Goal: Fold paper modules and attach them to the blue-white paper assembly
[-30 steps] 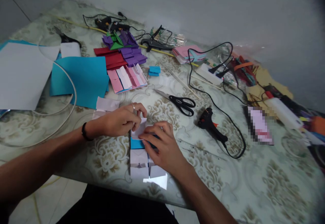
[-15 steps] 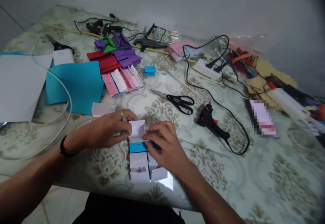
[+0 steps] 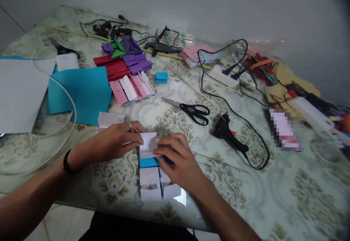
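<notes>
A folded white paper piece (image 3: 148, 145) is held between my two hands over a blue paper sheet (image 3: 149, 162). My left hand (image 3: 120, 139) pinches its left edge with thumb and fingers. On its right side, my right hand (image 3: 175, 157) grips the edge, fingers bent over the blue paper. Nearer to me, two more folded white pieces (image 3: 150, 184) sit side by side on the blue sheet; my right hand partly covers the right one. Another folded white paper (image 3: 111, 118) lies just beyond my left hand.
Scissors (image 3: 195, 112) and a corded black glue gun (image 3: 231, 133) lie to the right, beyond my hands. Blue sheets (image 3: 79, 95), pink folded papers (image 3: 131, 88) and purple ones (image 3: 136, 63) lie further back. A power strip (image 3: 222, 75) stands near the wall.
Both hands keep their hold on the white paper piece and have barely shifted. The whole view has moved slightly, so things appear a little lower.
</notes>
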A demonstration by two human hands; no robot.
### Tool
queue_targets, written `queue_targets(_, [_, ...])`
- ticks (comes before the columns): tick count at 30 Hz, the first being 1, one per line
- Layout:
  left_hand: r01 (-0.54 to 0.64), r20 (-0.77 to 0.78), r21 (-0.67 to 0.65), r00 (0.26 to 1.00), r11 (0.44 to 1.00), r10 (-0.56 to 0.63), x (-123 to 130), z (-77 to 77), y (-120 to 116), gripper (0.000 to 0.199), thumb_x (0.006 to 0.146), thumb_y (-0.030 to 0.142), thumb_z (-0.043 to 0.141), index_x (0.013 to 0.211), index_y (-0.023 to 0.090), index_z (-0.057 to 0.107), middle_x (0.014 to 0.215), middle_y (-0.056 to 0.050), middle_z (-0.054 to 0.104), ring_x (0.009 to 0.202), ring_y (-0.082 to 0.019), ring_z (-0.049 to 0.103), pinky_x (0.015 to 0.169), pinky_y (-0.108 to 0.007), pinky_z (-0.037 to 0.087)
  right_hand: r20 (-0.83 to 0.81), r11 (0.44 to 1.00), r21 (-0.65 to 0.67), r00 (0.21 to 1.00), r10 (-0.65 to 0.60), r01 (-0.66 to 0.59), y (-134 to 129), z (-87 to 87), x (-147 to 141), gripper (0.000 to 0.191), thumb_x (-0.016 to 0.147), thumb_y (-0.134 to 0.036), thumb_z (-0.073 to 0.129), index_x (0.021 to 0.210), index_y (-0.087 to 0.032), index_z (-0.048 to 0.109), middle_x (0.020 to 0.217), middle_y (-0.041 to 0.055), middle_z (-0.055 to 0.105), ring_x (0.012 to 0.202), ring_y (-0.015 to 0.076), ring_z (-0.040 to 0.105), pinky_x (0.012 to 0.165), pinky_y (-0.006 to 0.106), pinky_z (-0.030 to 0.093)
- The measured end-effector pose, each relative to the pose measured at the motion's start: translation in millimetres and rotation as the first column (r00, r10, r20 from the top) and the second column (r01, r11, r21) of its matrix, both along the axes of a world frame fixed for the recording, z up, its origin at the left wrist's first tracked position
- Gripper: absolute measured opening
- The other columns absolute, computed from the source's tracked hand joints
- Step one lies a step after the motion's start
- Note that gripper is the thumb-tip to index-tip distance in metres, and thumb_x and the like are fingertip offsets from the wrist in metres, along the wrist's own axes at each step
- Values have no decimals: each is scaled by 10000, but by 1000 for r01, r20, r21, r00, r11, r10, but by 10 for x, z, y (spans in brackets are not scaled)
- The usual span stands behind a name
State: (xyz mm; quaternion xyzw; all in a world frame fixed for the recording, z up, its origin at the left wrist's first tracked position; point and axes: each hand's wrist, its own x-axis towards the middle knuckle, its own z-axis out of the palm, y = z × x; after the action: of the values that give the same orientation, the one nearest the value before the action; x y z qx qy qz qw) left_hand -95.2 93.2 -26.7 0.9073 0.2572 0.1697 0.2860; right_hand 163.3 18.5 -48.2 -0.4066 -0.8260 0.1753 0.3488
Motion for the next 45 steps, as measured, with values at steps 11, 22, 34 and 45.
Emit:
queue_targets(11, [-7,18,10,1000,1000,7,77,-70,-31,132,1030,166,580,1073,194,701,1140,-80,712,1007,-201,709,861,-301,551,-16,1000,-1,1000,9,-9,-10,-22,2,131,1025,-135,636,1057,-217,733,1050,61,762,993,244,594,906,457,518])
queue_targets(22, [2,-30,40,1000,999,0,140,-64,-74,161,1029,137,560,1120,208,671,1033,-47,728,943,-198,696,799,-291,517,42,999,-13,999,-32,33,-6,-33,-60,151,1039,-142,596,1010,-216,725,974,51,773,940,233,590,906,431,484])
queue_targets(34, [-4,-125,-10,992,1000,3,164,43,-132,173,988,274,706,1126,198,634,1042,-44,694,923,-220,700,773,-312,511,43,996,21,995,-88,87,-9,-82,-110,125,1027,-141,597,1011,-204,704,948,61,746,926,241,585,890,411,475])
queue_targets(45, [-7,-135,48,991,999,13,268,-27,-211,105,1035,150,561,1107,190,626,1033,-60,683,894,-205,688,768,-315,518,48,995,46,995,-92,90,3,-89,-92,162,1004,-121,621,881,-190,701,915,54,717,901,224,577,890,414,462])
